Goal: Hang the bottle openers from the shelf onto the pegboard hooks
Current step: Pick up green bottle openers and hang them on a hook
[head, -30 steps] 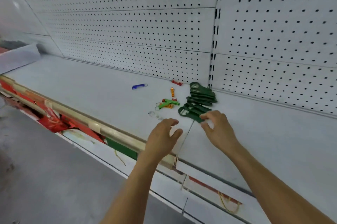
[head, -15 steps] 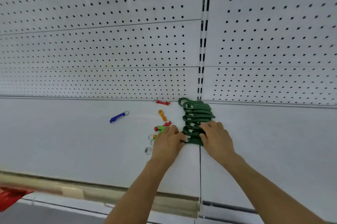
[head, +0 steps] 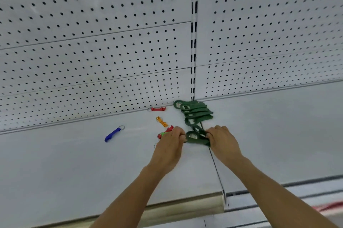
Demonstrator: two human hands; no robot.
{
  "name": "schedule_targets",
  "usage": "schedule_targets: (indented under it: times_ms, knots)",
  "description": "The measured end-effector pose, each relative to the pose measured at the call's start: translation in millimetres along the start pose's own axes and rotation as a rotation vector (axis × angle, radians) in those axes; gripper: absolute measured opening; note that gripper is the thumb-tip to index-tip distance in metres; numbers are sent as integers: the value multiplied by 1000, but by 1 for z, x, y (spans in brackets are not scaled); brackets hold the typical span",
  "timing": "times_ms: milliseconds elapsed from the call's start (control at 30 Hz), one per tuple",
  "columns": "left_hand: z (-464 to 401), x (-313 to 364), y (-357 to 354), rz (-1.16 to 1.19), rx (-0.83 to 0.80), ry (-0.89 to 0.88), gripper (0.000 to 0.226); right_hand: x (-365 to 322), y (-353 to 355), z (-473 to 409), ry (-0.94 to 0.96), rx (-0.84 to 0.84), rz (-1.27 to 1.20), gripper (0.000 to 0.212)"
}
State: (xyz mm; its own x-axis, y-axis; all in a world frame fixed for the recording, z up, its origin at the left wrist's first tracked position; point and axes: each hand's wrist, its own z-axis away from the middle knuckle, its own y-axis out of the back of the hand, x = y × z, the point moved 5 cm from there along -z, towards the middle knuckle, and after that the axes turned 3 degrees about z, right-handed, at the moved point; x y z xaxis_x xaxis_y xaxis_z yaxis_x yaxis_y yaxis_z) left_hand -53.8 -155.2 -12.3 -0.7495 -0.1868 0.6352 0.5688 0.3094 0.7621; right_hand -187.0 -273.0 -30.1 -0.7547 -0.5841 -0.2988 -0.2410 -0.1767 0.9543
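A row of dark green bottle openers [head: 196, 114] lies on the white shelf [head: 74, 162], running from the pegboard [head: 111, 51] toward me. My left hand [head: 169, 147] and my right hand [head: 221, 141] both pinch the nearest green opener [head: 195, 137], one at each end. Small keychain openers lie to the left: a blue one [head: 113, 133], an orange one [head: 161, 121], a red one [head: 158, 109] by the wall. A red and light green one [head: 166, 132] is partly hidden behind my left hand. No hooks show on the pegboard.
A black slotted upright [head: 193, 42] splits the pegboard into two panels. A seam [head: 216, 168] runs down the shelf below my right hand. The shelf's front edge carries a beige strip [head: 181, 207].
Both hands reached forward from above the shelf front and closed on the nearest green opener. The view swung right and nearer to the pegboard.
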Motion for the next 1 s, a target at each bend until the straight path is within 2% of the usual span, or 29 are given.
schedule_targets:
  times_ms: [133, 233, 333, 433, 633, 800, 1000]
  knots:
    - [1, 15, 8, 310, 54, 131, 17, 8, 7, 20, -132, 87, -165, 25]
    - [4, 29, 12, 461, 116, 200, 19, 18, 15, 39, -233, 150, -420, 23]
    - [6, 43, 6, 700, 134, 259, 18, 32, 31, 61, -346, 205, -779, 24]
    - [6, 63, -6, 831, 156, 309, 24, 53, 48, 85, -436, 245, -982, 25]
    - [5, 131, -63, 1025, 74, 389, 20, 111, 83, 139, -489, 290, -1129, 17]
    - [15, 218, -128, 1108, 21, 445, 26, 189, 115, 196, -493, 327, -1159, 14]
    - [29, 329, -212, 1229, -61, 524, 18, 293, 161, 268, -479, 376, -1182, 15]
